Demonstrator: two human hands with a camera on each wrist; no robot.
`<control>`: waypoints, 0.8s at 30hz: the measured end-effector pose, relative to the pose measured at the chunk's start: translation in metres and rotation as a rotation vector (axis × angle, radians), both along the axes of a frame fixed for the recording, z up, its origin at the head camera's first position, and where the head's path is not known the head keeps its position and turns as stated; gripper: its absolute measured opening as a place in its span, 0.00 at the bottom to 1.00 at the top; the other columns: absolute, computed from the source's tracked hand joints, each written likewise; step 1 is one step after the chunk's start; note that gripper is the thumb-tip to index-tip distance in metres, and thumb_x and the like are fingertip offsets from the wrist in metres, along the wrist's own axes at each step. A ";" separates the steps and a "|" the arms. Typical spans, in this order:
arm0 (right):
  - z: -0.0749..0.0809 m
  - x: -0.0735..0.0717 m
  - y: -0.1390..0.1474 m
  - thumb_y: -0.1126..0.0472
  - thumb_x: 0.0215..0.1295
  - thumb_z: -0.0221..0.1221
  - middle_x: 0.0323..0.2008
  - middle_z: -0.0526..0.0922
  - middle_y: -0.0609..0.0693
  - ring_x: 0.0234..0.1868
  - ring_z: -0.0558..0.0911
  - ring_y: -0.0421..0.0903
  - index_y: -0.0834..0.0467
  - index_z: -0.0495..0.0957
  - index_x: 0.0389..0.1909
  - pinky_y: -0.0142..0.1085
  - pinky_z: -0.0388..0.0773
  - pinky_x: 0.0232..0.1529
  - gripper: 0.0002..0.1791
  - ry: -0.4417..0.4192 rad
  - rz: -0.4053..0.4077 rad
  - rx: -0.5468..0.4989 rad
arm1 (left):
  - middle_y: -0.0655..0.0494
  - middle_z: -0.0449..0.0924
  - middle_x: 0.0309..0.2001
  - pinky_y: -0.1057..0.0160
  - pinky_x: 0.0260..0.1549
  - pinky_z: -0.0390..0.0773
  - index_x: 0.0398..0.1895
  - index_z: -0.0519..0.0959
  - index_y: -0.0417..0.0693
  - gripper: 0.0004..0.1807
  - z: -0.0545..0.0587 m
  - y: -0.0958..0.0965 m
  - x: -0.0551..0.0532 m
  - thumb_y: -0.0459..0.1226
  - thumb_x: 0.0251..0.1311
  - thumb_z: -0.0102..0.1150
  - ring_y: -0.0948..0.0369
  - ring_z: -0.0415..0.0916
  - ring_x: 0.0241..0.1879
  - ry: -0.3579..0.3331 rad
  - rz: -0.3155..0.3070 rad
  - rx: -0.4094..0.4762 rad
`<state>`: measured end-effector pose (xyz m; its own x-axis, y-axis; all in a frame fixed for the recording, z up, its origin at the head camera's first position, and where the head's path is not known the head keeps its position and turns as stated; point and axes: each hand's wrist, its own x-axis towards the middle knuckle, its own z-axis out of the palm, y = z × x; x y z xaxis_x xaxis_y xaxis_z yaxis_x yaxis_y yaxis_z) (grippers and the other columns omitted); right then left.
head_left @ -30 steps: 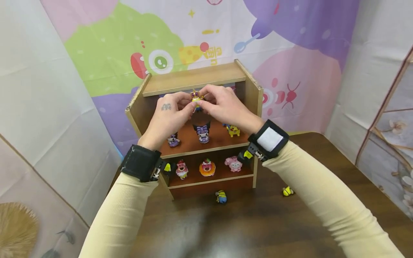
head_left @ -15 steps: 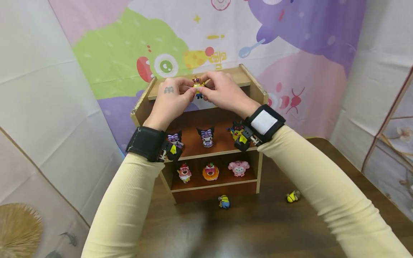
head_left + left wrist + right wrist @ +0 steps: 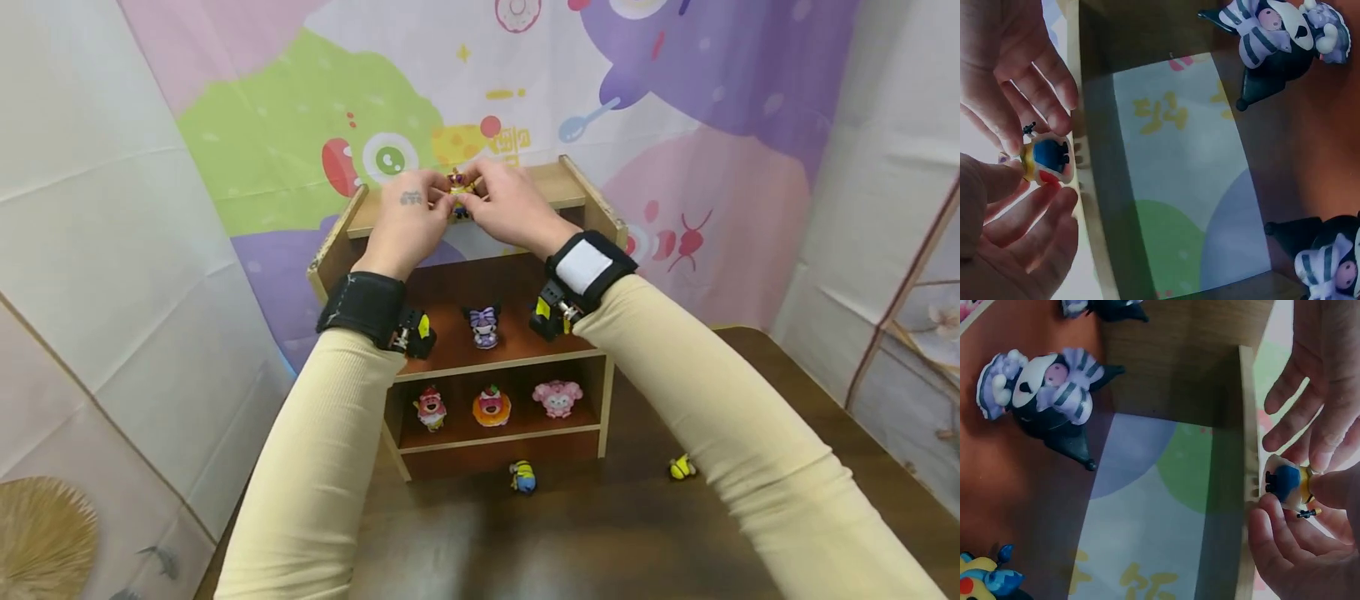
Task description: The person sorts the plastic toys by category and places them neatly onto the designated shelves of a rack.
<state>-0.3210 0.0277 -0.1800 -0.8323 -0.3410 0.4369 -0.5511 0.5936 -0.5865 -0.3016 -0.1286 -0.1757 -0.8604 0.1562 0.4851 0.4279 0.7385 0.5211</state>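
My left hand (image 3: pixel 408 218) and right hand (image 3: pixel 513 207) together pinch a small minion figurine (image 3: pixel 459 200) between thumbs and fingertips. It wears a crown and a pale cape over a yellow and blue body. Both hands are at the top board (image 3: pixel 540 187) of a small wooden display shelf (image 3: pixel 495 365). In the left wrist view, the figurine (image 3: pixel 1047 157) appears beside the board's edge, its dark feet toward it. The right wrist view shows the figurine (image 3: pixel 1286 482) upright between the fingers, right at that edge.
A black-and-purple Kuromi figurine (image 3: pixel 483 325) stands on the middle shelf, with another Kuromi (image 3: pixel 1329 269) beside it and a Pikachu figurine (image 3: pixel 985 575) at the other side. Pink figures (image 3: pixel 491 406) fill the bottom shelf. A blue-yellow minion (image 3: pixel 523 477) and a yellow figure (image 3: pixel 681 467) lie on the table.
Both hands have risen with the minion figurine, from before the shelf's upper opening to the top board. The head view has shifted slightly. Both hands still grip the figurine.
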 end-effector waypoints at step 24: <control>0.011 -0.008 -0.007 0.58 0.78 0.54 0.53 0.84 0.58 0.49 0.83 0.51 0.63 0.74 0.60 0.37 0.75 0.43 0.17 -0.020 -0.100 0.083 | 0.44 0.85 0.51 0.57 0.49 0.79 0.57 0.81 0.38 0.15 0.002 0.008 -0.010 0.36 0.74 0.54 0.53 0.81 0.50 -0.003 0.095 0.020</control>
<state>-0.3295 0.0210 -0.1686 -0.8725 -0.2900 0.3934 -0.4751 0.6920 -0.5436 -0.3119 -0.1208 -0.1735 -0.8724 0.0645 0.4845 0.3550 0.7651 0.5372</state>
